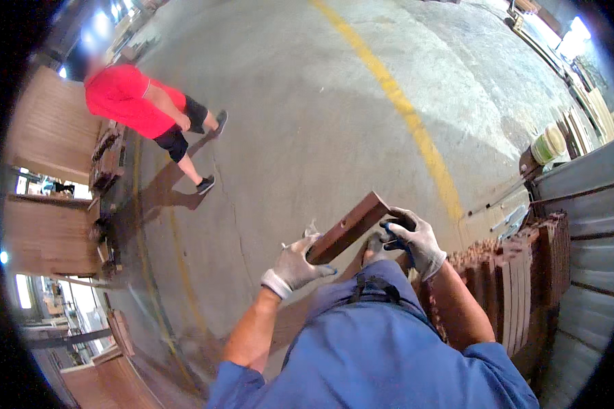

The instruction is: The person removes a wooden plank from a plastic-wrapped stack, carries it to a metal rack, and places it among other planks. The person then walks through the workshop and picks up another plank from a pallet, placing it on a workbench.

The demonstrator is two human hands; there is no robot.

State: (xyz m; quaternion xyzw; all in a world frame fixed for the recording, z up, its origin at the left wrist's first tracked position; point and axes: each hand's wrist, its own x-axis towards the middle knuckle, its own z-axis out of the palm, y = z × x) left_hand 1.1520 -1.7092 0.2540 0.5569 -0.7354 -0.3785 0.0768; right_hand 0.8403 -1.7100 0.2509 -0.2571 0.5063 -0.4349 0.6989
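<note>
Steadily: a bar point(358, 221) held above the floor point(273, 157).
Head view: the left hand point(297, 267) has its grip closed around the bar's left end; the right hand point(419, 242) is at the other end, its grip hard to tell. Good handling likely means supporting both ends evenly, clear of the stack point(518, 290) at right.

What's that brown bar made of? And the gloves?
The brown bar is probably wood, smooth, perhaps stained: reddish-brown, flat-faced, square-edged, though no grain shows clearly. The gloves look like knitted cloth: pale, dull and snug. Their darker parts may be a rubbery coating.
</note>
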